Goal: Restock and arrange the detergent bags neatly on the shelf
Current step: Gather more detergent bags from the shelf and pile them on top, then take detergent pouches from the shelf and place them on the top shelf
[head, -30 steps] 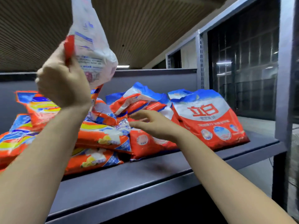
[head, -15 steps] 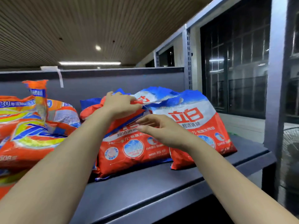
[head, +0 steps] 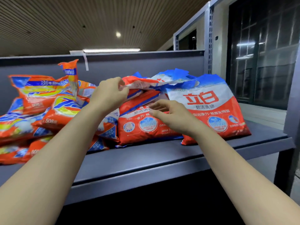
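The left hand (head: 108, 95) pinches the top edge of a red-and-white detergent bag (head: 142, 88) lying on the right-hand pile on the shelf (head: 146, 161), probably to seat it straight; the right hand (head: 172, 116) hovers loosely open, empty, ready to steady the stack

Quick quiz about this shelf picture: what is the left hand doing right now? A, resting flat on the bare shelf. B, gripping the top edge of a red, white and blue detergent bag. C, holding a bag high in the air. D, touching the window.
B: the left hand has its fingers curled round the crumpled top edge of the red, white and blue detergent bag lying on the pile, while the right hand hovers open nearby.
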A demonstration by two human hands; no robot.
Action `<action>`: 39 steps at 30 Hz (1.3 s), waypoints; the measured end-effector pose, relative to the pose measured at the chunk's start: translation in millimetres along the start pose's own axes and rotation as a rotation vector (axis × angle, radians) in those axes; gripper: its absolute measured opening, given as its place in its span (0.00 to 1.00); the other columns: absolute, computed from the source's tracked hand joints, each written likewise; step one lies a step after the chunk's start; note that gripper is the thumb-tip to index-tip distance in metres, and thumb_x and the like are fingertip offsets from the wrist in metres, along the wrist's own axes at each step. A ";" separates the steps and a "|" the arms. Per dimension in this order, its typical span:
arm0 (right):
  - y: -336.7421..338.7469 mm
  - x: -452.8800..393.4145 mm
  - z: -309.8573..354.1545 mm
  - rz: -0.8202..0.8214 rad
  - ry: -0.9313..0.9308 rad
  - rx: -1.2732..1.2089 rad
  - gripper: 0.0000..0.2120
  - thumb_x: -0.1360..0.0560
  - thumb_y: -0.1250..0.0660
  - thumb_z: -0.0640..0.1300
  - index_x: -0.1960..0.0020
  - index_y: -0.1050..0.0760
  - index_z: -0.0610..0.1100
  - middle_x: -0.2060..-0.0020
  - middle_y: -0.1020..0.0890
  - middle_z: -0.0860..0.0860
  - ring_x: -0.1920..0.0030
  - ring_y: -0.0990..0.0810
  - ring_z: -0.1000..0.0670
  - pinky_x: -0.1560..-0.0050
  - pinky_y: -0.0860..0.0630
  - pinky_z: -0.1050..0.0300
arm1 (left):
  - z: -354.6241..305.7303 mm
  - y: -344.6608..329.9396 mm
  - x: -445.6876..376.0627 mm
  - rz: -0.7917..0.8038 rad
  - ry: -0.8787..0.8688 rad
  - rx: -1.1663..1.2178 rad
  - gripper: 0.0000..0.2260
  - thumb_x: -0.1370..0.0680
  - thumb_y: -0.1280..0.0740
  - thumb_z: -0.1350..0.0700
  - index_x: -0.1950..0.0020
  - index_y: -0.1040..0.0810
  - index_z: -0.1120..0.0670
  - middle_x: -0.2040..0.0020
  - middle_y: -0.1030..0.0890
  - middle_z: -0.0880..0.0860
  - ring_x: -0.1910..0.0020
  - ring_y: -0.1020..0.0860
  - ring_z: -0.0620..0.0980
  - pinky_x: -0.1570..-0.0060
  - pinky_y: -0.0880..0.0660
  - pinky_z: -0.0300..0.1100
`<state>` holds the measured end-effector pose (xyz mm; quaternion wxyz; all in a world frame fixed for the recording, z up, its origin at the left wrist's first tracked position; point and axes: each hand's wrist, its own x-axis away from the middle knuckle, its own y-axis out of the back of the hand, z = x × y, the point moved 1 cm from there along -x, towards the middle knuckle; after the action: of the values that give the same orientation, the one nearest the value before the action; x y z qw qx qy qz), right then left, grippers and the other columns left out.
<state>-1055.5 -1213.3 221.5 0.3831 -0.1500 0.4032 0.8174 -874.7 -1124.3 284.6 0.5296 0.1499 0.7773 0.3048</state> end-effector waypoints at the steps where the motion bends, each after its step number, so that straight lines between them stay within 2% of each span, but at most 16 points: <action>1: -3.4 2.9 0.2 -0.006 0.014 0.045 0.12 0.24 0.33 0.50 0.43 0.21 0.47 0.46 0.19 0.54 0.45 0.22 0.56 0.43 0.27 0.61 | 1.8 4.9 8.5 -0.007 0.013 -0.015 0.15 0.23 0.39 0.47 0.43 0.22 0.54 0.43 0.19 0.55 0.43 0.24 0.58 0.46 0.26 0.51; 3: -9.2 10.7 3.3 0.001 0.050 0.112 0.13 0.24 0.33 0.49 0.41 0.22 0.47 0.43 0.20 0.53 0.43 0.23 0.56 0.45 0.32 0.66 | 7.1 14.8 28.5 -0.029 0.037 -0.055 0.14 0.23 0.39 0.46 0.46 0.21 0.53 0.45 0.19 0.54 0.46 0.23 0.57 0.47 0.26 0.52; 6: -14.3 24.4 11.3 0.006 0.101 0.148 0.14 0.23 0.34 0.47 0.39 0.23 0.45 0.41 0.20 0.51 0.41 0.24 0.55 0.47 0.36 0.70 | 12.7 32.3 64.8 -0.059 0.042 -0.076 0.15 0.23 0.40 0.46 0.44 0.21 0.53 0.45 0.18 0.54 0.46 0.23 0.58 0.46 0.26 0.53; 8: -18.9 35.1 18.2 0.009 0.126 0.144 0.14 0.23 0.34 0.48 0.39 0.23 0.46 0.41 0.21 0.52 0.42 0.25 0.56 0.47 0.35 0.70 | 15.6 46.5 91.1 -0.077 0.040 -0.063 0.17 0.25 0.41 0.45 0.43 0.21 0.52 0.44 0.19 0.53 0.44 0.23 0.57 0.45 0.27 0.53; 11: -29.3 50.3 30.6 0.017 0.161 0.129 0.14 0.24 0.33 0.49 0.39 0.24 0.49 0.42 0.21 0.55 0.44 0.26 0.59 0.47 0.35 0.70 | 26.5 68.3 128.0 -0.128 0.066 -0.037 0.15 0.24 0.39 0.47 0.43 0.21 0.52 0.44 0.19 0.52 0.43 0.23 0.55 0.44 0.27 0.51; 15: -51.2 68.5 50.0 0.025 0.193 0.135 0.15 0.24 0.33 0.49 0.38 0.24 0.49 0.42 0.21 0.55 0.41 0.24 0.57 0.42 0.32 0.65 | 48.1 95.8 172.6 -0.147 0.097 0.022 0.18 0.27 0.40 0.45 0.45 0.21 0.52 0.47 0.18 0.50 0.46 0.21 0.51 0.45 0.26 0.49; 18: -74.0 86.1 68.9 0.033 0.235 0.178 0.16 0.25 0.32 0.49 0.37 0.25 0.49 0.43 0.23 0.58 0.41 0.26 0.58 0.43 0.35 0.67 | 67.5 115.7 205.7 -0.138 0.125 0.020 0.17 0.27 0.40 0.46 0.45 0.21 0.53 0.48 0.18 0.50 0.47 0.21 0.51 0.47 0.26 0.45; 23: -120.0 122.2 107.1 0.099 0.235 0.219 0.18 0.25 0.35 0.53 0.36 0.27 0.53 0.42 0.25 0.61 0.39 0.29 0.61 0.41 0.37 0.67 | 106.8 153.5 265.9 -0.079 0.139 -0.061 0.17 0.26 0.39 0.47 0.44 0.21 0.54 0.48 0.18 0.51 0.48 0.20 0.53 0.47 0.25 0.50; 26: -153.7 147.3 135.1 0.145 0.226 0.220 0.19 0.26 0.36 0.56 0.36 0.27 0.55 0.44 0.26 0.64 0.40 0.30 0.64 0.44 0.38 0.74 | 135.2 176.8 304.1 -0.024 0.157 -0.116 0.16 0.26 0.38 0.48 0.44 0.20 0.54 0.48 0.18 0.50 0.51 0.20 0.53 0.46 0.25 0.49; 29: -196.5 170.8 164.4 0.208 0.250 0.258 0.19 0.24 0.37 0.58 0.36 0.26 0.53 0.42 0.23 0.60 0.40 0.28 0.61 0.41 0.35 0.68 | 168.3 200.2 341.3 0.025 0.192 -0.141 0.16 0.26 0.39 0.47 0.45 0.20 0.53 0.50 0.18 0.48 0.56 0.20 0.51 0.49 0.25 0.48; 32: -241.6 191.2 194.1 0.277 0.244 0.257 0.22 0.27 0.41 0.60 0.35 0.27 0.55 0.41 0.24 0.61 0.39 0.28 0.60 0.39 0.32 0.61 | 203.5 224.7 376.7 0.046 0.238 -0.158 0.16 0.26 0.39 0.46 0.44 0.21 0.52 0.51 0.19 0.46 0.62 0.22 0.48 0.51 0.25 0.46; 36: -301.2 213.0 230.1 0.343 0.258 0.265 0.26 0.28 0.47 0.65 0.34 0.28 0.55 0.41 0.25 0.61 0.40 0.27 0.58 0.39 0.31 0.60 | 250.4 258.7 421.2 0.057 0.304 -0.211 0.15 0.26 0.38 0.46 0.44 0.20 0.52 0.51 0.18 0.46 0.65 0.23 0.47 0.54 0.27 0.44; 39: -343.0 226.7 252.2 0.382 0.274 0.264 0.27 0.27 0.49 0.66 0.33 0.31 0.56 0.40 0.27 0.63 0.39 0.28 0.60 0.39 0.33 0.63 | 280.1 284.4 451.9 0.057 0.391 -0.234 0.13 0.23 0.36 0.47 0.43 0.21 0.50 0.51 0.19 0.44 0.62 0.25 0.45 0.52 0.29 0.41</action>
<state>-933.0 -772.8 68.0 0.1798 -0.1291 0.5755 0.7873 -822.2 -566.0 62.9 0.3737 0.0475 0.8198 0.4313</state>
